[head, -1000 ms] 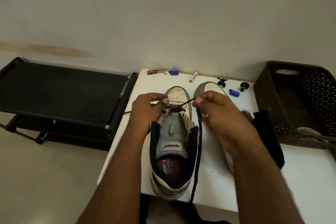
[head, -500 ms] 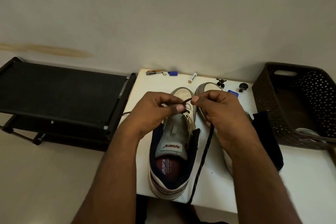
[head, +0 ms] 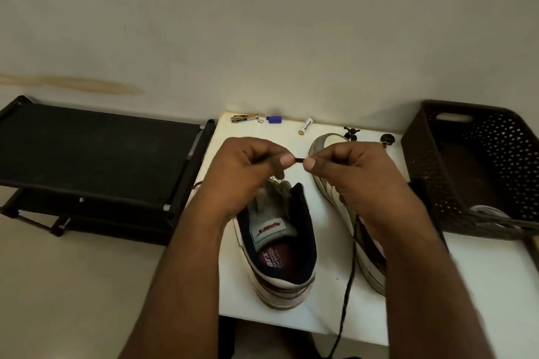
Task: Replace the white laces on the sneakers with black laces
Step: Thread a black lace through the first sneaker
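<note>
Two white sneakers with dark collars stand on a small white table, toes away from me. The left sneaker sits in the middle, its toe hidden behind my left hand. The right sneaker is mostly covered by my right hand and forearm. Both hands are raised above the shoes and pinch the tip of a black lace between thumb and forefinger. The rest of the black lace runs down under my right hand and off the table's near edge.
A dark perforated basket stands at the right of the table with something pale inside. A nail clipper, a blue cap, a battery and small black pieces lie along the far edge. A black shoe rack stands on the left.
Both hands have lifted off the left sneaker's eyelets and come together higher up, pinching the lace tip between them. The lace hanging below has swung to the right.
</note>
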Motion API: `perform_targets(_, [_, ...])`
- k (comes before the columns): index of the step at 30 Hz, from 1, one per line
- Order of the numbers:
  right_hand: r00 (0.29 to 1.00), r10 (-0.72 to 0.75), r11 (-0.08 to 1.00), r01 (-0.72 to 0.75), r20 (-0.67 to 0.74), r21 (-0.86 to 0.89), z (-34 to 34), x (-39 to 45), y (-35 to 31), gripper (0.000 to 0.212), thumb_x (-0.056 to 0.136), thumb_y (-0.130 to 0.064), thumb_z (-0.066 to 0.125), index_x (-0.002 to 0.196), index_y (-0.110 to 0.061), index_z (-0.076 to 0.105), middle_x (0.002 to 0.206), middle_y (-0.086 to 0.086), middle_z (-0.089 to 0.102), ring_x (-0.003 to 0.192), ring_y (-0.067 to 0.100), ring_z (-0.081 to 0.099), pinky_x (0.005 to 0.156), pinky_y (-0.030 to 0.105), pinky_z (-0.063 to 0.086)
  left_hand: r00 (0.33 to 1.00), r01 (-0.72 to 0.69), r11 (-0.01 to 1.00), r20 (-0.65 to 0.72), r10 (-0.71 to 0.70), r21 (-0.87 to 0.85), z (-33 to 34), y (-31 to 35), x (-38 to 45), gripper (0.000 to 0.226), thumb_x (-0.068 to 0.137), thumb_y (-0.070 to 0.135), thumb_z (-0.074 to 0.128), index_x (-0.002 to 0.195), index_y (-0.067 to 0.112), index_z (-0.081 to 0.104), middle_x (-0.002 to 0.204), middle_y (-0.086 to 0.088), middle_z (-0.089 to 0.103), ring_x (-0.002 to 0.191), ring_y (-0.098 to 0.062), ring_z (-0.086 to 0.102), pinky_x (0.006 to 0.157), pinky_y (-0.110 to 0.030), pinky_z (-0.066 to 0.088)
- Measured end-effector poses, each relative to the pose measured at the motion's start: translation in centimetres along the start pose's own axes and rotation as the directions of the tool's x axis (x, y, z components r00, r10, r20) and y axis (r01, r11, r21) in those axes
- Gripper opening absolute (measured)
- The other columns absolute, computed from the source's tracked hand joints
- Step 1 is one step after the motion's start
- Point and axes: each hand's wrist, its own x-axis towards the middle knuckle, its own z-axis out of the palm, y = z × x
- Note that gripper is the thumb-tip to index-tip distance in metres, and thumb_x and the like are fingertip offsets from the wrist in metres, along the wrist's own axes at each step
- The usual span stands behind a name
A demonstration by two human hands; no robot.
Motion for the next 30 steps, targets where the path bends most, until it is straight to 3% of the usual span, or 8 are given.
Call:
perform_targets(2, [1.0, 0.014, 1.0, -0.014, 0.005, 0.025, -0.7, 0.1, 0.3, 0.006, 0.082, -0.021, 0.073, 0.078, -0.016, 0.074, 0.044, -0.017, 0.052, 0.041, -0.003, 0.046, 0.046, 0.012, 0.032, 0.949, 0.076, 0.992, -0.299, -0.103, -0.1, -1.1, -1.1, 0.4, 0.012, 0.089, 0.013, 0.065, 0.083, 0.019, 0.073, 0.063, 0.007, 0.065, 0.052, 0.0, 0.054, 0.051, -0.016, 0.045])
perform_targets(6, [0.998, -0.026, 0.993, 0.032, -0.057, 0.115, -1.8, 0.1, 0.4, 0.006, 0.084, -0.013, 0.07, 0.081, -0.009, 0.074, 0.045, -0.014, 0.052, 0.038, -0.001, 0.045, 0.04, 0.007, 0.032, 0.477, 0.14, 0.948, -0.819, -0.318, -0.287, -5.3, -3.6, 0.2, 0.014, 0.091, 0.018, 0.063, 0.094, 0.032, 0.064, 0.101, 0.006, 0.065, 0.087, -0.013, 0.062, 0.086, -0.044, 0.057])
perform_targets(11, [0.995, -0.074, 0.995, 0.077, -0.063, 0.06, 0.0, 0.7, 0.3, 0.009, 0.084, -0.017, 0.071, 0.076, -0.02, 0.073, 0.048, -0.018, 0.055, 0.044, -0.003, 0.047, 0.049, 0.012, 0.033, 0.989, 0.052, 0.997, -0.137, -0.059, -0.05, -2.2, 0.1, -0.5, 0.045, 0.086, 0.029, 0.067, 0.125, 0.048, 0.056, 0.124, 0.021, 0.056, 0.096, -0.001, 0.062, 0.079, -0.031, 0.055])
perform_targets(15, [0.997, -0.079, 0.997, 0.079, -0.015, -0.001, 0.3, 0.9, 0.6, 0.009, 0.081, -0.023, 0.074, 0.071, -0.023, 0.075, 0.053, -0.013, 0.058, 0.049, -0.001, 0.048, 0.055, 0.021, 0.036, 0.993, 0.064, 0.99, 0.089, -0.075, 0.123, 0.5, 0.3, -0.5, 0.014, 0.09, 0.019, 0.064, 0.099, 0.026, 0.073, 0.082, 0.01, 0.07, 0.061, -0.003, 0.061, 0.058, -0.018, 0.05])
perform_targets(17, [0.999, -0.04, 0.999, 0.04, -0.034, 0.026, -0.3, 0.8, 0.7, 0.009, 0.079, -0.021, 0.075, 0.07, -0.022, 0.073, 0.05, -0.012, 0.056, 0.044, -0.002, 0.046, 0.048, 0.013, 0.035, 0.973, 0.118, 0.993, -0.201, -0.11, 0.025, -0.7, -0.9, 0.0, 0.016, 0.091, 0.013, 0.063, 0.084, 0.024, 0.073, 0.07, 0.005, 0.066, 0.055, -0.006, 0.055, 0.052, -0.022, 0.047])
perform_targets(21, [0.994, -0.025, 0.998, 0.031, -0.11, 0.055, -0.6, 1.0, 0.9, 0.01, 0.082, -0.018, 0.074, 0.072, -0.02, 0.073, 0.046, -0.013, 0.053, 0.041, -0.003, 0.043, 0.043, 0.008, 0.034, 0.593, 0.171, 0.982, -0.787, -0.17, -0.083, -5.4, -3.8, 0.2, 0.017, 0.093, 0.018, 0.061, 0.089, 0.033, 0.067, 0.094, 0.003, 0.068, 0.076, -0.015, 0.062, 0.073, -0.041, 0.057])
perform_targets(25, [0.994, -0.042, 0.999, 0.039, -0.096, -0.033, 1.1, 1.3, 1.0, 0.008, 0.082, -0.021, 0.074, 0.074, -0.02, 0.074, 0.05, -0.013, 0.056, 0.045, -0.002, 0.046, 0.055, 0.019, 0.038, 0.913, 0.158, 0.975, -0.4, -0.083, 0.158, -3.4, -3.8, 0.3, 0.065, 0.086, 0.024, 0.069, 0.135, 0.054, 0.04, 0.153, 0.011, 0.031, 0.131, -0.025, 0.047, 0.094, -0.053, 0.05])
perform_targets(30, [0.991, -0.093, 0.972, 0.07, -0.092, -0.224, 2.3, 1.5, 1.2, 0.011, 0.088, -0.024, 0.066, 0.081, -0.019, 0.072, 0.069, -0.012, 0.062, 0.063, 0.0, 0.053, 0.059, 0.019, 0.037, 0.997, 0.076, 0.981, -0.04, -0.07, 0.18, 0.6, -1.9, 0.1, 0.026, 0.086, 0.015, 0.07, 0.107, 0.029, 0.073, 0.098, 0.011, 0.073, 0.089, -0.003, 0.068, 0.089, -0.031, 0.054])
